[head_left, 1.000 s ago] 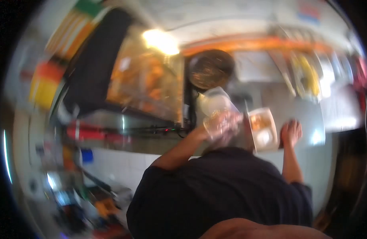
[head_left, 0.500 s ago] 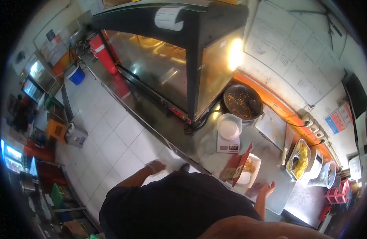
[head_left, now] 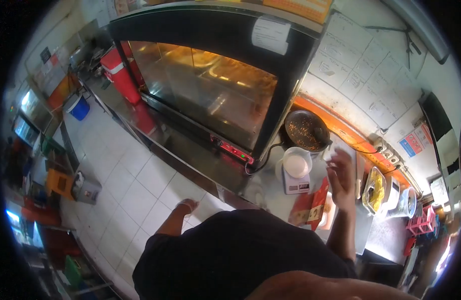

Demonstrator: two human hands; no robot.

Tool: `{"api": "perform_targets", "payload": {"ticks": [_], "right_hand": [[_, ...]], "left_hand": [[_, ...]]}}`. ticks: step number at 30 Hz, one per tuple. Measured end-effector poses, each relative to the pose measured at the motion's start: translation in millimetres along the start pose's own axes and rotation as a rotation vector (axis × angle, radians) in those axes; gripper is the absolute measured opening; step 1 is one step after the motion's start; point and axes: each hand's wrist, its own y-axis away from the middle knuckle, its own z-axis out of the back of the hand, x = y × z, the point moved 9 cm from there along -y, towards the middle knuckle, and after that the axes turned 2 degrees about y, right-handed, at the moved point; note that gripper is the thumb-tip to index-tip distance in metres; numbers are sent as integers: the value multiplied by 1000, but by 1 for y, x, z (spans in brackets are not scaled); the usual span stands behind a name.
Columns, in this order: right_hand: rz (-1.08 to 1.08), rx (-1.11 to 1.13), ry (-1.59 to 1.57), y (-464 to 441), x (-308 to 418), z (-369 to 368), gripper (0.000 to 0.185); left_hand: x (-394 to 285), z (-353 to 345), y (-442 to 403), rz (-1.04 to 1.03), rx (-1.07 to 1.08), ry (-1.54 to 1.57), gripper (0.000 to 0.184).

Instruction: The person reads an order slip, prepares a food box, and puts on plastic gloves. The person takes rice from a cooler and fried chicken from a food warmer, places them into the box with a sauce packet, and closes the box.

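Note:
My right hand (head_left: pixel 341 175) is raised over the counter, fingers apart and slightly blurred, with nothing visible in it. Below and beside it sits an open red and white food box (head_left: pixel 318 202); my forearm hides part of the box and its contents. To its left, a white kitchen scale (head_left: pixel 296 187) carries a translucent plastic bowl or jug (head_left: pixel 297 164). A dark pan (head_left: pixel 306 131) with brown crumbs stands behind the scale. My left hand (head_left: pixel 189 205) hangs low at my side over the tiled floor, apart from any object; its fingers are too indistinct to read.
A glass-fronted food warmer (head_left: pixel 205 85) fills the counter's left part, with a red cooler box (head_left: pixel 121 75) beyond. Right of my arm are a tray with yellow contents (head_left: pixel 374 191), a clear tub (head_left: pixel 409 200) and a pink rack (head_left: pixel 421 222). A blue bucket (head_left: pixel 79 107) stands on the floor.
My right hand has risen from beside the food box to above it. My left hand has shifted slightly left. The box's red lid sits lower and farther right, and the whole view has turned.

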Motion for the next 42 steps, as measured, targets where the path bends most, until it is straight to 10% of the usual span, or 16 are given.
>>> {"api": "perform_targets", "payload": {"ticks": [9,22,28,31,35,40,42], "right_hand": [[426,-18,210,-136,179,-94,58],[1,71,-322,-180,151,-121,50],[335,445,152,-130,159,-154,40],[313,200,168,-107,132,-126,34],[-283,-143,-138,-59,46,-74,15],[-290,-495,-12,20,15,-8,19],[-304,-497,188,58,4,14,21]], "left_hand": [[96,-15,-45,-195,-23,-178,60],[151,-5,80,151,13,159,54],[136,0,17,27,21,84,51],[124,6,-25,-56,32,19,49],[106,4,-89,-215,80,-151,46],[45,-12,-128,-751,104,-625,44],[28,17,-133,-583,153,-238,47]]}}
